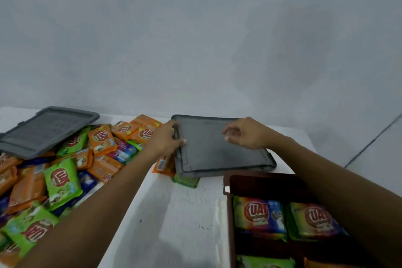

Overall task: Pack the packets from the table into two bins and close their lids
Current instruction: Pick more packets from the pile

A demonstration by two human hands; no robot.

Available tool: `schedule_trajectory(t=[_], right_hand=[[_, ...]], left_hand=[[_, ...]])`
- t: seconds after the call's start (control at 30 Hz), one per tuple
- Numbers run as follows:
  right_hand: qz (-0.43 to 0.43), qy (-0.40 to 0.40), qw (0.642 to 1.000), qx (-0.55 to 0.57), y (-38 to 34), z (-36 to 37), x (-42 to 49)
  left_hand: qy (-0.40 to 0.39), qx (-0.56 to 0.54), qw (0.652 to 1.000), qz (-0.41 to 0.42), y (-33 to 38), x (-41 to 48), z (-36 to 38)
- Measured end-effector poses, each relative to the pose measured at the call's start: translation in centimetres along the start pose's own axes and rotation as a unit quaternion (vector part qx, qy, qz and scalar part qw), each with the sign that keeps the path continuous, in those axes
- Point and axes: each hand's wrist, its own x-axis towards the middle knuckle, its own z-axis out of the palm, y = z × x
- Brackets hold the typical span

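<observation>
A person's left hand (167, 139) clamped thumb and fingers on the left rim of a flat grey plastic lid (217, 152), propped on bright foil packets (62, 178) toward the white table's (174, 213) far edge. The right hand (245, 135) curled over the lid, grip unclear. A dark brown plastic bin (261, 183) sat near right.

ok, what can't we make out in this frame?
Head view only:
- bin: cut off by the bottom edge, partly behind the right forearm; fill unclear.
- second bin: out of frame.
- right hand over the near lid: blur hides whether it grips.
- under that lid: one green packet shows, the rest hidden.
- packet pile: cut by the left edge.
</observation>
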Motion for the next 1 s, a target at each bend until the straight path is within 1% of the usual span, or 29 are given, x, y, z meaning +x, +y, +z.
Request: schedule_trajectory(t=[0.07,0.17,0.23,0.37,0.47,0.53,0.6,0.67,0.73,0.93,1.0], right_hand=[[-0.002,0.023,1.0,-0.017,0.1,0.3,1.5],[0.024,0.056,0.998,-0.002,0.8,0.3,3.0],[0.057,0.057,0.997,-0.008,1.7,0.5,3.8],[0.132,0.061,0.989,-0.003,3.7,0.6,4.5],[0.154,0.041,0.987,0.015,4.9,0.5,4.6],[0.166,0.004,0.986,0.005,6.1,0.4,4.6],[0.185,-0.028,0.982,0.002,7.3,0.4,4.6],[0.194,-0.032,0.98,0.037,8.1,0.5,4.3],[0.192,-0.036,0.98,0.04,8.5,0.8,4.2],[0.162,-0.042,0.985,-0.052,6.8,1.3,5.4],[0.116,-0.031,0.992,-0.025,4.7,1.4,5.7]], left_hand=[[-0.043,-0.106,0.993,0.017,1.5,1.4,-0.2],[-0.099,-0.155,0.982,0.028,3.2,3.4,0.7],[-0.136,-0.171,0.975,0.033,3.6,4.5,1.8],[-0.208,-0.174,0.959,0.085,3.5,6.4,3.7],[-0.239,-0.132,0.956,0.108,3.7,7.2,4.6],[-0.23,-0.084,0.96,0.134,3.5,7.6,4.7],[-0.196,-0.043,0.967,0.156,3.0,8.0,4.2],[-0.15,-0.002,0.974,0.173,2.0,8.3,3.2],[-0.119,0.04,0.976,0.18,0.8,8.1,1.9],[-0.071,0.164,0.973,0.146,-3.2,6.0,-2.1],[-0.066,0.23,0.961,0.137,-4.7,5.3,-3.4]])
